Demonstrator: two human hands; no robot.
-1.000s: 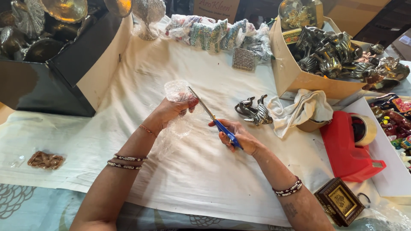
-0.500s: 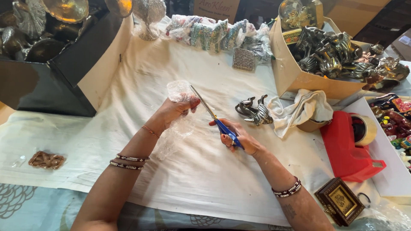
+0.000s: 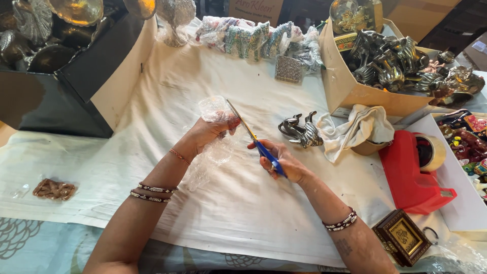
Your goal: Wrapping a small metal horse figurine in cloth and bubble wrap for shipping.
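The clear plastic wrap (image 3: 215, 133) hides whatever the left hand (image 3: 205, 133) holds inside it, and the right hand (image 3: 278, 160) covers most of the blue scissor handles (image 3: 269, 158), so the finger loops cannot be made out. The black box (image 3: 61, 96) at the table's far left corner and the white tray (image 3: 464, 203) at its right edge are cut off by the frame. Both forearms run out at the bottom edge.

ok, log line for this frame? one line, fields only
left hand: holds clear plastic wrap | right hand: holds blue-handled scissors, blades at wrap | nearby: metal elephant figurine, white cloth, red tape dispenser
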